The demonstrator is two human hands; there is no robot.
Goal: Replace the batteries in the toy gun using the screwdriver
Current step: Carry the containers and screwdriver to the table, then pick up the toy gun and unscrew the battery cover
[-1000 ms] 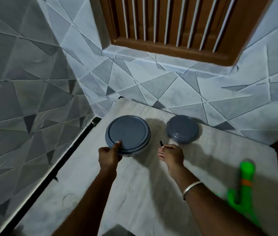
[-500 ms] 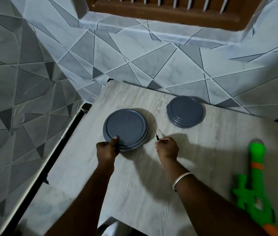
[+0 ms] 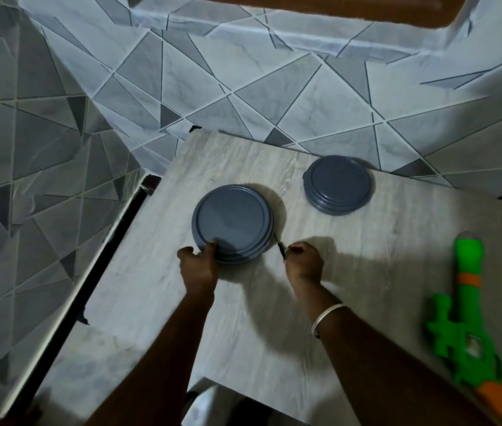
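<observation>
Two round grey tubs stand on the pale table, both with their lids on, so whatever is inside them is hidden. The big tub is nearer the person, and the small tub sits further back to the right, apart from it. The left hand grips the big tub's near rim, thumb on the lid. The right hand, a bracelet on its wrist, pinches a thin dark screwdriver. The tip points at the big tub's edge, and most of the handle is buried in the fingers. The green toy gun lies at the table's right side, well away from both hands, its orange end cut off at the corner. The light is dim.
</observation>
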